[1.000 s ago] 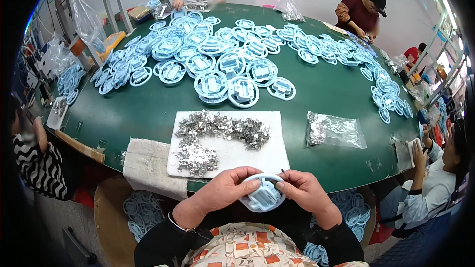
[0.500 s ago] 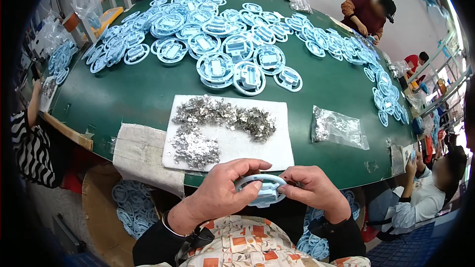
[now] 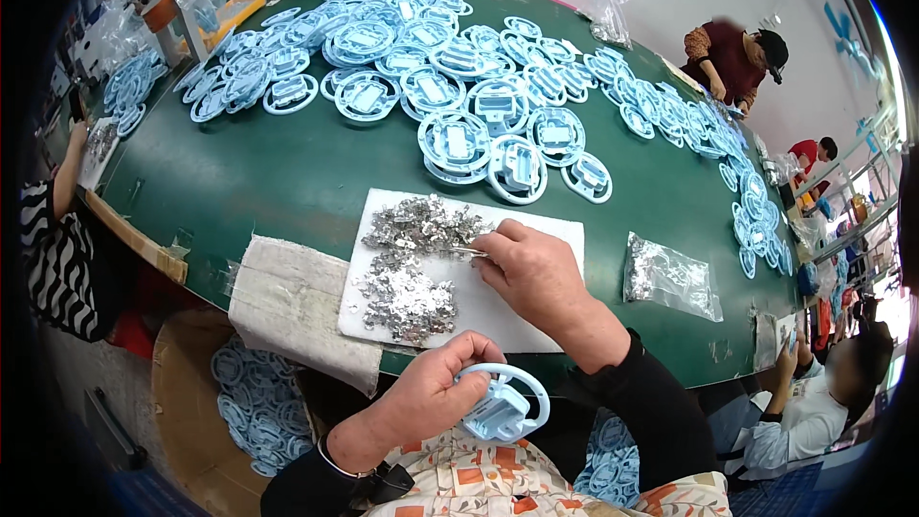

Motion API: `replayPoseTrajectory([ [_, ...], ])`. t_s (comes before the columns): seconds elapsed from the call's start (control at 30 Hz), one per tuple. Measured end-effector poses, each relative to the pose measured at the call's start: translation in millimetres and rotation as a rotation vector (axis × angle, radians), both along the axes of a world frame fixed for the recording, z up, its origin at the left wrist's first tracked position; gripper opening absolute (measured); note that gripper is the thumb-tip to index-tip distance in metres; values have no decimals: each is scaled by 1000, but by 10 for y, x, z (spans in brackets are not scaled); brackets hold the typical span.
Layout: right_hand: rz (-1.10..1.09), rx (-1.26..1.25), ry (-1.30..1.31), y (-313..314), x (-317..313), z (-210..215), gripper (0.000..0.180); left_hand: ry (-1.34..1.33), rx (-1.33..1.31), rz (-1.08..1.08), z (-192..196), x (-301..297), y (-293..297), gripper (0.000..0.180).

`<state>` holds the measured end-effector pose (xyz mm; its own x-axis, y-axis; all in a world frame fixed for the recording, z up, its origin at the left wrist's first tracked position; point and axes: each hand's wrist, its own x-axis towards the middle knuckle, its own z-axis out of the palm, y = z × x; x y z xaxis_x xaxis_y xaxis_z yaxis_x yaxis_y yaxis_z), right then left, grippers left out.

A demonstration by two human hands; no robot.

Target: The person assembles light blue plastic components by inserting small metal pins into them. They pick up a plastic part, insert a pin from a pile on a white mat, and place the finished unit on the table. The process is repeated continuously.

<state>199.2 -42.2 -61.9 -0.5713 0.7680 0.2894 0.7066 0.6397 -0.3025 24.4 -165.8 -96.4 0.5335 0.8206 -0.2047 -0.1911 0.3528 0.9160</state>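
My left hand (image 3: 436, 391) grips a light blue plastic toy steering wheel (image 3: 503, 410) by its rim, close to my body, with the thumb over the ring. My right hand (image 3: 536, 278) is closed in a pinch above the white foam board (image 3: 517, 325). From its fingertips sticks a thin silvery tool (image 3: 467, 251), perhaps tweezers; most of it is hidden. The tool's tip reaches the edge of a heap of small metal pieces (image 3: 412, 230). A second, brighter heap of metal pieces (image 3: 412, 302) lies nearer on the same board.
Many blue wheels (image 3: 383, 48) are piled across the green table (image 3: 287, 172). A clear bag of metal parts (image 3: 670, 278) lies right of the board, a cloth (image 3: 297, 302) to its left. Below the edge stands a cardboard box (image 3: 182, 393) of wheels. Co-workers sit around the table.
My right hand has left the steering wheel and moved forward to the metal pieces. My left hand keeps the wheel, now slightly lower and tilted. The whole view has shifted a little.
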Motion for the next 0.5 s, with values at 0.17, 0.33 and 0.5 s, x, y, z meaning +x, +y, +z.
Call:
replayPoseTrajectory([
  [0.17, 33, -6, -80, 104, -141, -37, 11, -37, -56, 80, 105, -10, 0, 23],
  [0.33, -40, -419, 153, 84, 42, 53, 13, 16, -62, 178, 90, -37, 58, 25],
  [0.5, -54, -733, 452, -121, 206, 268, 11, -27, -106, 274, 164, -4, 147, 27],
])
